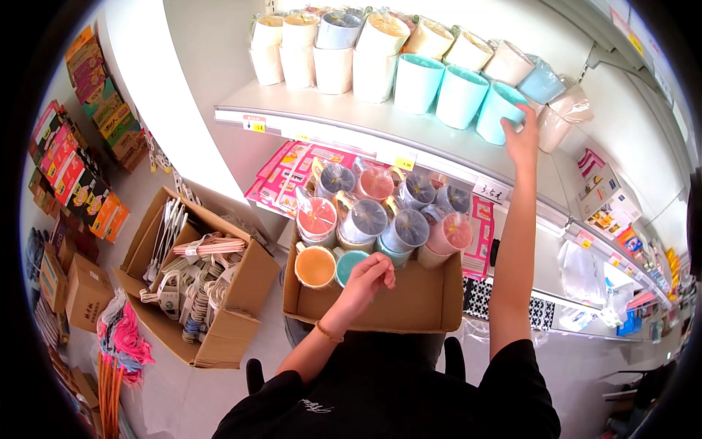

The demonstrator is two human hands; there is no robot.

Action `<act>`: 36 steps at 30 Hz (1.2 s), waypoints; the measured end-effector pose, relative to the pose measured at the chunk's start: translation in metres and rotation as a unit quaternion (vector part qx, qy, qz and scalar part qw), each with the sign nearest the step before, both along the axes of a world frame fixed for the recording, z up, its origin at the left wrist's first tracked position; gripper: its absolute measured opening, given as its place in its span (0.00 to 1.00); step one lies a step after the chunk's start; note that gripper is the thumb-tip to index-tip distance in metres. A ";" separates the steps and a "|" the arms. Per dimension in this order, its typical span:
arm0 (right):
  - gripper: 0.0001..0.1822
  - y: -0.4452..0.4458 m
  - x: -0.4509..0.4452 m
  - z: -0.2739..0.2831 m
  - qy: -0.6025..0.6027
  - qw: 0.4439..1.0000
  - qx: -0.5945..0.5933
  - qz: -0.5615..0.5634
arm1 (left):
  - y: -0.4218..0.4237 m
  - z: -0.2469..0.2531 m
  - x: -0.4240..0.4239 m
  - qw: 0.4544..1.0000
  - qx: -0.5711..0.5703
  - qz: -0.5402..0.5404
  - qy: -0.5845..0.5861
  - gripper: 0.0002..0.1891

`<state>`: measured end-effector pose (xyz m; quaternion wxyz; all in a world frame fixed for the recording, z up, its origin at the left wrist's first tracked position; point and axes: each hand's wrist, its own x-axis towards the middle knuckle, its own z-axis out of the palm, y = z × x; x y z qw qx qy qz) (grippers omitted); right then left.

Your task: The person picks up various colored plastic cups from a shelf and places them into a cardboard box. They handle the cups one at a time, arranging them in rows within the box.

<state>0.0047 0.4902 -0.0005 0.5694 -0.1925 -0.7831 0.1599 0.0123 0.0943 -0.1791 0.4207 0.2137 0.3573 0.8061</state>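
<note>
My right hand (522, 137) is stretched out to the shelf, its fingers and thumb on the rim and side of a turquoise cup (496, 118). That cup stands at the right end of the front row, beside two more turquoise cups (463, 99). My left hand (368, 277) hovers over the cardboard tray (406, 307) with its fingers curled in; nothing shows in them. It partly covers a teal mug (346, 264), next to an orange mug (315, 267). Behind these, mugs in clear plastic wrap (366, 219) sit stacked in the tray.
Pale wrapped cups (334, 68) line the shelf (351, 112) two high. A price-tag rail (329, 137) runs along its front edge. An open carton of hangers (236, 296) stands on the floor at left, near mops (123, 335). A boxed product (609, 192) lies at right.
</note>
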 end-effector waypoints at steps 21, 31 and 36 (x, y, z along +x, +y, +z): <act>0.16 -0.197 0.173 -0.082 -0.116 0.884 -0.332 0.308 | -0.005 -0.008 0.031 0.996 -0.040 0.035 0.069 0.38; 0.56 -0.200 0.175 -0.104 -0.384 0.773 -0.369 0.346 | -0.014 -0.037 0.042 0.990 -0.142 0.006 0.000 0.26; 0.46 -0.192 0.164 -0.126 -0.401 0.766 -0.369 0.342 | -0.015 -0.039 0.038 0.980 -0.139 -0.039 -0.134 0.25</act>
